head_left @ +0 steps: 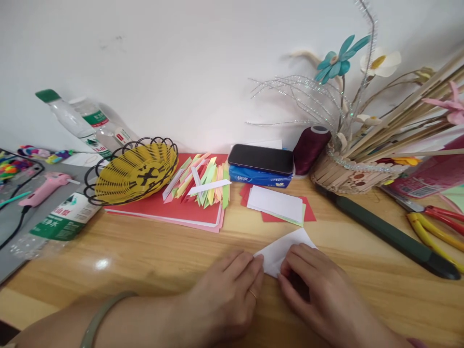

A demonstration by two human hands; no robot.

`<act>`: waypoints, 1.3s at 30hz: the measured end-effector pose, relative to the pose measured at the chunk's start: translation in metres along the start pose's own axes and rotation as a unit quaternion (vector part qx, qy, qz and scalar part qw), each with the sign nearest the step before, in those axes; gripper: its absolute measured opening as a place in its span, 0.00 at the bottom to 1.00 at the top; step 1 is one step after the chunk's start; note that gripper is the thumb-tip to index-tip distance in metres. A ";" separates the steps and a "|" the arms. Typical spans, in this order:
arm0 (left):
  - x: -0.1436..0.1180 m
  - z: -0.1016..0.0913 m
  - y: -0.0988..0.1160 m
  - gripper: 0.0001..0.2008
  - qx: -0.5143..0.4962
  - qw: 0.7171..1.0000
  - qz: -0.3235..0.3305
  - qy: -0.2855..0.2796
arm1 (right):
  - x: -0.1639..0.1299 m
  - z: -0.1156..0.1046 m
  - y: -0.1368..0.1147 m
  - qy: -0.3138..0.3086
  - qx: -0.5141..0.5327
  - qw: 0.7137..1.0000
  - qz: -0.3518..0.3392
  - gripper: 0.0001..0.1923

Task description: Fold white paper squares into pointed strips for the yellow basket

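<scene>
A small sheet of white paper (277,249) lies at a slant on the wooden table, its upper edge looking folded. My left hand (232,290) holds its left corner, fingers curled together and pressed down. The fingers of my right hand (319,285) pinch the paper's lower right side and cover part of it. Just beyond the paper rest stacked white slips (275,203) over green and red ones. Many folded coloured paper pieces (205,181) are heaped on red sheets (166,212) to the left.
A yellow basket (137,174), plastic bottles and a pink glue gun (47,188) are at left. Behind are a phone (261,158) on a blue tissue pack (259,175) and a thread spool (311,150). A flower basket (355,174), dark green tool (387,232) and pliers (435,232) occupy the right.
</scene>
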State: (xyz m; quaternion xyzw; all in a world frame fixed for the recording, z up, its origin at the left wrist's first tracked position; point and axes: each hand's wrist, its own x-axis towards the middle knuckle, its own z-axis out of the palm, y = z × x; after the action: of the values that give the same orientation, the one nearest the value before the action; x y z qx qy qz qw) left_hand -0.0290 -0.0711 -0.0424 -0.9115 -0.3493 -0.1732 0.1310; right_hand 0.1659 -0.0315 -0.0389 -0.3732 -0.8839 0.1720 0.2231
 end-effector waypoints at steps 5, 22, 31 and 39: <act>-0.002 0.001 0.002 0.17 0.011 1.000 -0.005 0.004 | 0.001 0.003 0.001 0.027 -0.022 0.999 -0.006 0.07; -0.002 0.003 0.007 0.17 0.048 0.999 0.023 0.005 | 0.001 0.005 0.004 0.010 -0.024 1.000 -0.005 0.08; -0.005 0.004 0.008 0.17 0.084 0.995 0.048 -0.025 | 0.000 0.008 0.003 0.026 -0.045 0.999 -0.005 0.08; -0.006 0.008 0.008 0.17 0.077 0.996 0.037 -0.010 | -0.005 -0.003 0.007 -0.006 -0.089 0.990 -0.112 0.09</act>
State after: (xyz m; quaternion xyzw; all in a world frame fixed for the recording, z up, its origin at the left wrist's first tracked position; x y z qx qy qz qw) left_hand -0.0261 -0.0776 -0.0527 -0.9125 -0.3292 -0.1319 0.2039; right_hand 0.1751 -0.0296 -0.0407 -0.2892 -0.9332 0.0687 0.2020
